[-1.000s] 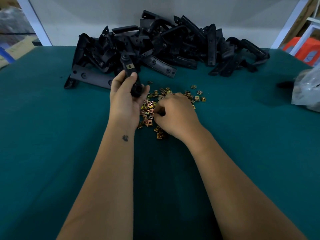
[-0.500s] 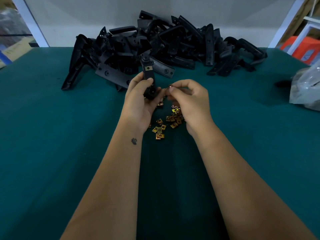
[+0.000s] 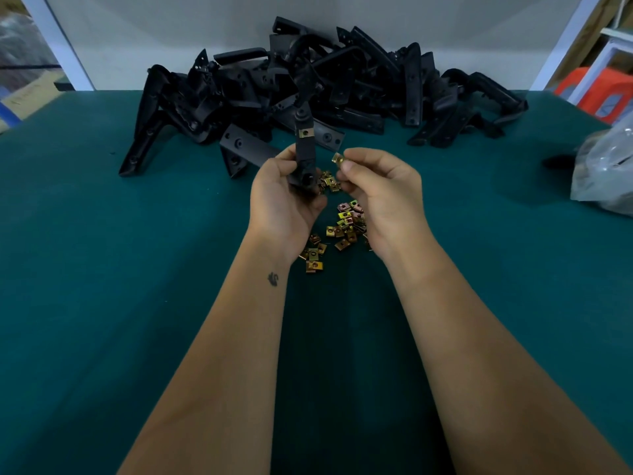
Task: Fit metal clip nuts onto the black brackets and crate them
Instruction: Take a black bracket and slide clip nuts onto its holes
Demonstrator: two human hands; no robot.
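My left hand (image 3: pixel 286 197) grips a black bracket (image 3: pixel 304 149) upright above the table; one gold clip nut (image 3: pixel 303 133) sits on its upper part. My right hand (image 3: pixel 383 190) pinches a single loose clip nut (image 3: pixel 338 158) between thumb and forefinger, just right of the bracket and not touching it. A scatter of gold clip nuts (image 3: pixel 342 224) lies on the green table (image 3: pixel 137 269) beneath and between both hands. A big heap of black brackets (image 3: pixel 308 87) fills the far side of the table.
A clear plastic bag (image 3: pixel 606 173) lies at the table's right edge. White frame posts (image 3: pixel 58 39) stand behind the table, with an orange stool (image 3: pixel 603 94) at far right and cardboard (image 3: pixel 24 97) at far left. No crate is in view.
My right hand has lifted off the nut pile with one nut pinched and risen beside the bracket. My left hand has raised the bracket and shifted it right.
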